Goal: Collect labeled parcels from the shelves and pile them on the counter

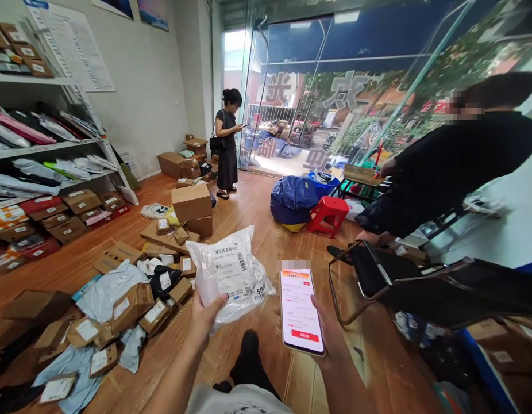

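1. White parcel [234, 279] label, right of left thumb [222, 299]: large number begins "50"; fine print illegible.
2. Phone [299, 307] screen, left of right thumb [313, 301]: text too small.
3. Glass front [309, 109], beyond all fingers: mirrored characters 欢迎光临.

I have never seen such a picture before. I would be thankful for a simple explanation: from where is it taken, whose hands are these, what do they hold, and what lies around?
There is no machine here. A person wears one camera on the head, looking forward and down, so the two bare hands in front are that person's own. The left hand holds a white parcel with a printed label. The right hand holds a lit phone. On the wooden floor, toward the left, lie many boxes and bags; more are on the shelves. Two other people are in the room: one near the glass, one at the right.
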`<state>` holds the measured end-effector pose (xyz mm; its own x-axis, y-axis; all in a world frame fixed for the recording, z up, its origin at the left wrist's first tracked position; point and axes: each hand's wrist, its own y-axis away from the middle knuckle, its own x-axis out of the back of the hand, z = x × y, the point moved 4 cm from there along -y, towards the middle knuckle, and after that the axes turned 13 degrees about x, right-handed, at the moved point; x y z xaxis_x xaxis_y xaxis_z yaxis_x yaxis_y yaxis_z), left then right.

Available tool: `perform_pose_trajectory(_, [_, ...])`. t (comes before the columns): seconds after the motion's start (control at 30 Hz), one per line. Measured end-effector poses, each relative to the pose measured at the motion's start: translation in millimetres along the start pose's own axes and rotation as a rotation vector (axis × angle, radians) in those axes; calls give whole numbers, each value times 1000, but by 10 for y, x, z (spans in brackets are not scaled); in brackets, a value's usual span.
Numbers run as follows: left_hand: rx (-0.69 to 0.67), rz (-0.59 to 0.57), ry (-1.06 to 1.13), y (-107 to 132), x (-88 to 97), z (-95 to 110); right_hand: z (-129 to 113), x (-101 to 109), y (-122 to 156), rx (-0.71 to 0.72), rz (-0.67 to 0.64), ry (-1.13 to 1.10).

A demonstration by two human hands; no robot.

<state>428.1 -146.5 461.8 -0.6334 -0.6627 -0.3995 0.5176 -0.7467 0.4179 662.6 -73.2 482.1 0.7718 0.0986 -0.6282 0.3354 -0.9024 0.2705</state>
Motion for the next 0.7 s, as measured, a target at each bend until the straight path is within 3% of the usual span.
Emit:
perform_pose_trajectory(0.23, [-83, 87, -64, -937, -394, 118, -212, -192, -1077, -119, 3, -66])
perform_pose_trajectory(0.47, [-36, 164, -128, -1963, -976, 279, -523, -354, -2318, -14, -179, -30])
perform_pose_trajectory(0.57, [22, 198, -110, -2229, -1134, 319, -654, -459, -2712, 47, -277, 43])
perform_pose_trajectory(0.7, [68, 267, -120, -2399, -1175, 341, -749, -657, -3057, 36, -418, 77])
